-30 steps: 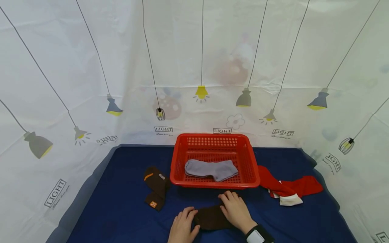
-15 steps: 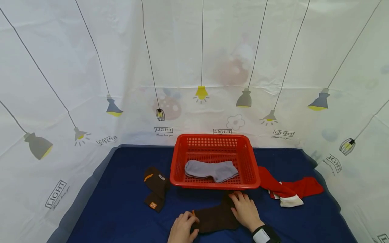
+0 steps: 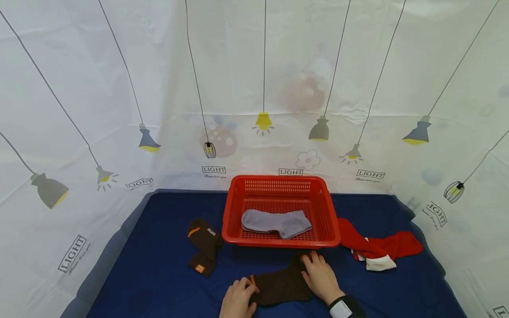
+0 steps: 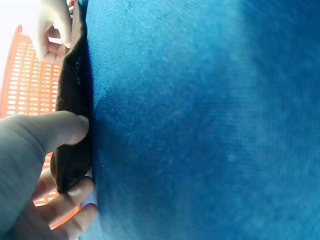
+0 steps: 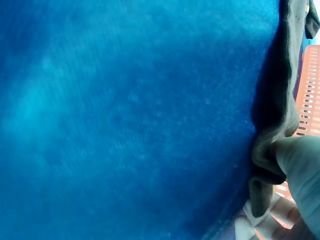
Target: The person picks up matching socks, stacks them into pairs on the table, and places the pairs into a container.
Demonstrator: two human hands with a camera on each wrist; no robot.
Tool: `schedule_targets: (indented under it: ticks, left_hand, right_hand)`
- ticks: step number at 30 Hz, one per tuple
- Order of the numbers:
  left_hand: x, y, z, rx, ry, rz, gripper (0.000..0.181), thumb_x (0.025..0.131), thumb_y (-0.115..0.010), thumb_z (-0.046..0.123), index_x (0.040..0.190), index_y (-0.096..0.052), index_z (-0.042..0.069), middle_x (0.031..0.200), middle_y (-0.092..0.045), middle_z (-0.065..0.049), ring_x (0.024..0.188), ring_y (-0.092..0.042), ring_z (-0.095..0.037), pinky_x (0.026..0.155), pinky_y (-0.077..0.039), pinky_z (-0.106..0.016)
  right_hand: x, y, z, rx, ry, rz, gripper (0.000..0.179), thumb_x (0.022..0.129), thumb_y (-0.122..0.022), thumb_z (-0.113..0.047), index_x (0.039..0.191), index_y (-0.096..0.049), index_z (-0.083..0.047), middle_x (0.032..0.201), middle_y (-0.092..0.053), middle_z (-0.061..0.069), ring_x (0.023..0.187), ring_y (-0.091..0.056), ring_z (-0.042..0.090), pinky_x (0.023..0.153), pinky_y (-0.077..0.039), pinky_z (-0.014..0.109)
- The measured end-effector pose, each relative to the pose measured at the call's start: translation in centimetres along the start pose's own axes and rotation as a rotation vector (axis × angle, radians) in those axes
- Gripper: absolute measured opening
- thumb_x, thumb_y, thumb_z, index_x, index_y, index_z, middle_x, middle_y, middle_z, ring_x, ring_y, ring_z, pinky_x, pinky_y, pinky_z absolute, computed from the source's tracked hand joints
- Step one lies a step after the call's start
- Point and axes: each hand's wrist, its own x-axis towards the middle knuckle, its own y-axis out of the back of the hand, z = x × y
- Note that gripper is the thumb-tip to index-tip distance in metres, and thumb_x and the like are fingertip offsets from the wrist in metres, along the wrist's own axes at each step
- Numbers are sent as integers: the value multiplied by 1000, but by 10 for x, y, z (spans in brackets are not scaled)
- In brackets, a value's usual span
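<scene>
The left hand (image 3: 237, 297) pinches one end of a brown sock (image 3: 282, 286), thumb and fingers close together. The right hand (image 3: 322, 277) pinches the other end, fingers bent. All this is near the blue cloth's (image 3: 159, 282) front edge. Toward the back edge, one red basket (image 3: 280, 243) holds grey socks (image 3: 270, 221), too stacked to count. One second brown sock (image 3: 208, 248) lies toward the left edge, two red socks (image 3: 375, 247) toward the right.

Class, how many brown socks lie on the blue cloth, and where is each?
2. One brown sock lies left of the red basket; the other brown sock lies in front of it, held by the left hand and right hand. More could be hidden underneath.
</scene>
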Motion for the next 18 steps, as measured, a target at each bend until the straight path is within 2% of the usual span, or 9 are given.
schedule_targets:
  ticks: [5,12,18]
  left_hand:
    - [3,0,-2,-4,-8,-23,19,69,-75,14,79,-64,26,80,-45,9,66,-39,-9,58,-34,-27]
    - [3,5,-5,14,-42,6,20,69,-74,13,77,-63,28,80,-45,10,67,-37,-8,59,-33,-26]
    - [6,9,-14,28,-96,62,21,70,-72,12,78,-62,28,84,-47,8,70,-39,-9,60,-33,-26]
  right_hand:
    - [-3,0,-2,24,-1,1,28,70,-76,-12,79,-49,-14,84,-48,8,64,-50,22,50,-41,32]
    - [-7,6,-6,60,-59,-73,24,73,-72,-11,78,-49,-15,80,-44,4,62,-46,18,50,-39,30]
    - [-14,15,-9,82,-102,-146,23,75,-71,-14,76,-48,-16,80,-40,1,60,-41,14,49,-34,27]
